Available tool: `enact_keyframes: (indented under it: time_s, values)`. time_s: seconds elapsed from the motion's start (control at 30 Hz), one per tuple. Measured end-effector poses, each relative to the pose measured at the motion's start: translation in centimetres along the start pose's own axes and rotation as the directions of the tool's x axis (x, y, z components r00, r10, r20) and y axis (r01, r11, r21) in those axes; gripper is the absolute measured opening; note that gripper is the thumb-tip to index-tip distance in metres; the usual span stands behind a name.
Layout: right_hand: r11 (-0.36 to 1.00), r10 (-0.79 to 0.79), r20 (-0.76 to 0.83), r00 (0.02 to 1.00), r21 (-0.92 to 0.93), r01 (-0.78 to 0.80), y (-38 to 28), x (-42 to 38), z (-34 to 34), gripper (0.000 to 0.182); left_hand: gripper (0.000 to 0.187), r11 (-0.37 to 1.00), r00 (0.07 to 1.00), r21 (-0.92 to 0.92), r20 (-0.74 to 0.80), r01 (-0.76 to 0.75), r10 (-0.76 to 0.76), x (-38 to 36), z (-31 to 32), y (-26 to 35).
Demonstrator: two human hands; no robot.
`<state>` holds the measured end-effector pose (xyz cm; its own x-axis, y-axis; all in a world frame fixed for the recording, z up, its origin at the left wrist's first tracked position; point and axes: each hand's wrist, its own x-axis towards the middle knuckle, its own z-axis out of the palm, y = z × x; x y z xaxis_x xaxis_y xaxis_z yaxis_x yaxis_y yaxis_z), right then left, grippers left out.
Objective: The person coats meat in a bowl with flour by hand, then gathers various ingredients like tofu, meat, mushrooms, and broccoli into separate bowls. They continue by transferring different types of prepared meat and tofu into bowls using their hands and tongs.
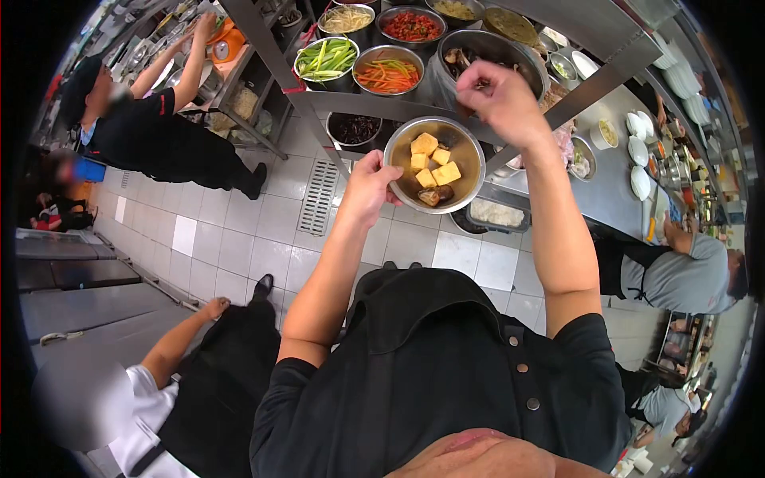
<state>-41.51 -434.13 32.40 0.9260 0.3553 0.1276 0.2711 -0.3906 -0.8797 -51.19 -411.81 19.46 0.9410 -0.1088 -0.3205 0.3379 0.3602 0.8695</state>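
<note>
My left hand [371,183] grips the rim of a metal bowl [475,163], thumb over its edge. Several golden fried tofu cubes [446,174] lie in it, with a brown piece that looks like mushroom [430,196] near the lower side. My right hand [502,102] hovers above the front of a large metal basin [532,68] that contains dark mushroom pieces [458,60]. Its fingers are bent together in a pinch; what is between them, if anything, is hidden.
Beside the basin on the rack stand bowls of orange pepper strips [388,76], green vegetable sticks [327,59] and chopped red peppers [411,26]. A metal post [594,68] slants past my right hand. Co-workers stand at left [151,119], lower left [215,390] and right [677,271].
</note>
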Motion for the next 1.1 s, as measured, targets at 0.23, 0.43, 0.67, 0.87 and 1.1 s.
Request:
enact_keyframes:
  time_s: [0.23, 0.43, 0.67, 0.87, 1.1]
  values:
    - [0.953, -0.269, 0.048, 0.962, -0.131, 0.273, 0.2, 0.6, -0.4, 0.004, 0.010, 1.000, 1.000, -0.003, 0.011, -0.014, 0.014, 0.3, 0.2, 0.2]
    - [0.956, -0.064, 0.326, 0.943, -0.251, 0.152, -1.2, -0.4, -0.6, 0.019, 0.010, 0.999, 0.998, -0.022, 0.062, -0.028, 0.030, 1.0, 1.0, 0.7]
    - [0.689, -0.280, -0.135, 0.950, -0.718, 0.101, 0.6, 3.3, -2.9, 0.023, 0.009, 0.999, 0.998, 0.022, 0.050, -0.048, 0.047, 1.5, 2.0, 0.0]
    - [0.796, -0.579, -0.590, 0.564, -0.559, 0.233, 2.1, -6.8, -1.9, 0.022, 0.021, 0.995, 0.988, -0.011, -0.117, -0.099, 0.097, -0.7, -1.3, -0.9]
    - [0.822, 0.107, -0.911, 0.398, -0.144, -0.551, 27.4, -12.4, -14.4, 0.040, 0.038, 0.998, 0.940, 0.031, -0.334, -0.058, 0.065, -3.8, -13.2, -3.2]
